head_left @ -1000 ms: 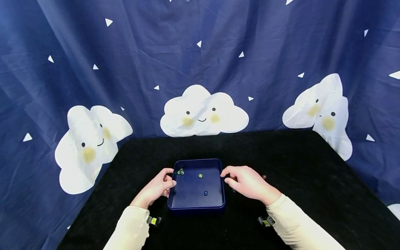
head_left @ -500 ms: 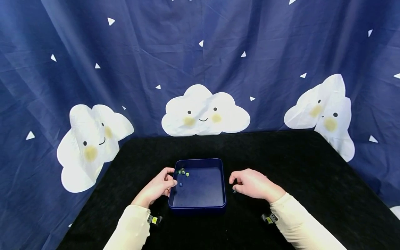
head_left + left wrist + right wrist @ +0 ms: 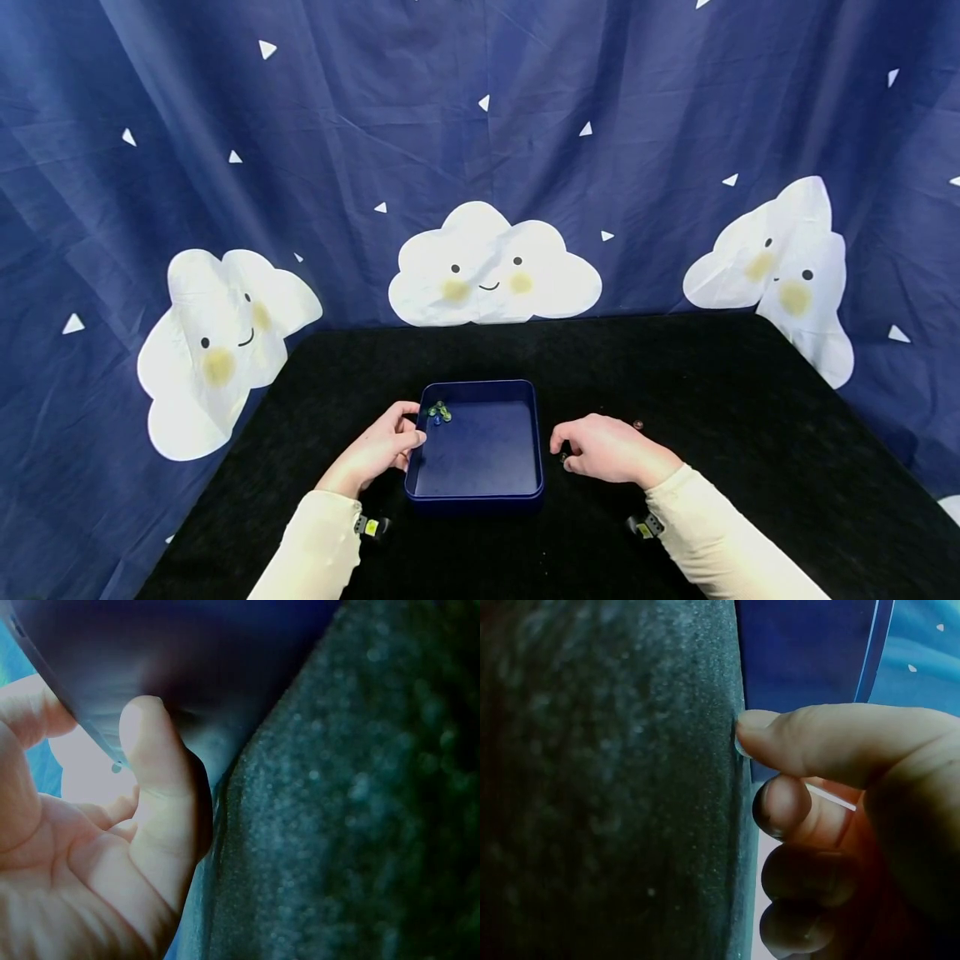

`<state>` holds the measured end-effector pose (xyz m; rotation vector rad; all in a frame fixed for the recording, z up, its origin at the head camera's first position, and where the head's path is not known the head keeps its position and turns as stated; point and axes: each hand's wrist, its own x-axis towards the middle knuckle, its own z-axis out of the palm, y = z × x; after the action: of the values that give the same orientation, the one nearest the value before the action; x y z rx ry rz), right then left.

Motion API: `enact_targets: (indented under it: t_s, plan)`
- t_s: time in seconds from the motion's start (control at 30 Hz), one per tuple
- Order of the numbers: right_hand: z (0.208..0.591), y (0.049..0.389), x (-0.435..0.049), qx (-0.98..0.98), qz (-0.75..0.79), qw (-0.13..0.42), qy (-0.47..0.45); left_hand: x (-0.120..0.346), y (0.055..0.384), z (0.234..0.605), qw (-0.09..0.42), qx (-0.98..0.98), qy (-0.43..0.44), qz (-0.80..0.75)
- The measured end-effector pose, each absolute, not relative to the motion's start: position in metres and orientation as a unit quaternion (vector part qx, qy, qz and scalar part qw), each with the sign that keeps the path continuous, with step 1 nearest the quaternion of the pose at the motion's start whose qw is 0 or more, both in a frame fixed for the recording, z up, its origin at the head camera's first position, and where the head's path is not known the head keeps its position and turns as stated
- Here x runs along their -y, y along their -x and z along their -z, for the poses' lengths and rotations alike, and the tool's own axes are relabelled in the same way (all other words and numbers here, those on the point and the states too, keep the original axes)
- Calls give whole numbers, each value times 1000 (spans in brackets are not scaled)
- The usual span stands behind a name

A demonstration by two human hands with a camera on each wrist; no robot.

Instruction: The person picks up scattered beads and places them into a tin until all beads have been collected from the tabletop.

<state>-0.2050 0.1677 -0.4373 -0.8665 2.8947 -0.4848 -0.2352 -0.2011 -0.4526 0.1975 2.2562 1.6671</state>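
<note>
From my remote post, I look down at two bare hands at work on a black cloth (image 3: 675,375), with a square navy tray (image 3: 480,458) lying flat between them. On the tray's left side, I see the left hand (image 3: 381,446) gripping the wall, its thumb and fingers curled about the edge; the left wrist camera gives me the thumb pressed to the smooth blue surface, with other fingers behind the rim. Inside, in the far left corner, small green beads (image 3: 446,414) lie bunched with a blue bead (image 3: 438,421) on the near side of the group.

To the right of the tray and apart from it, I have the right hand (image 3: 611,446) low over the cloth, fingers bent, with a small dark bead (image 3: 563,457) between the tips of thumb and forefinger. I cannot tell whether the fingers pinch it: the right wrist camera shows me thumb and bent fingers at the cloth, the bead itself out of sight. A reddish bead (image 3: 637,424) sits on the cloth just beyond the back of the same hand.

Cream sleeves (image 3: 315,542) cover both forearms, and a small black device (image 3: 375,529) shows at each wrist. Behind the cloth I see a blue curtain (image 3: 360,108) printed with white clouds (image 3: 487,246) and scattered white triangles (image 3: 267,50).
</note>
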Motion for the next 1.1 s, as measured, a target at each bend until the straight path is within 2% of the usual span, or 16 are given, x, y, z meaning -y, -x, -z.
enact_targets:
  t_s: [0.33,0.57,1.1]
  plan:
    - [436,206,-170,-948,156,25,276,202,236,454,163,-788,-75,-589]
    - [428,209,-174,-941,188,-20,282,202,236,455,162,-789,-79,-588]
    - [412,205,-163,-926,257,-86,262,201,235,451,161,-795,-71,-580]
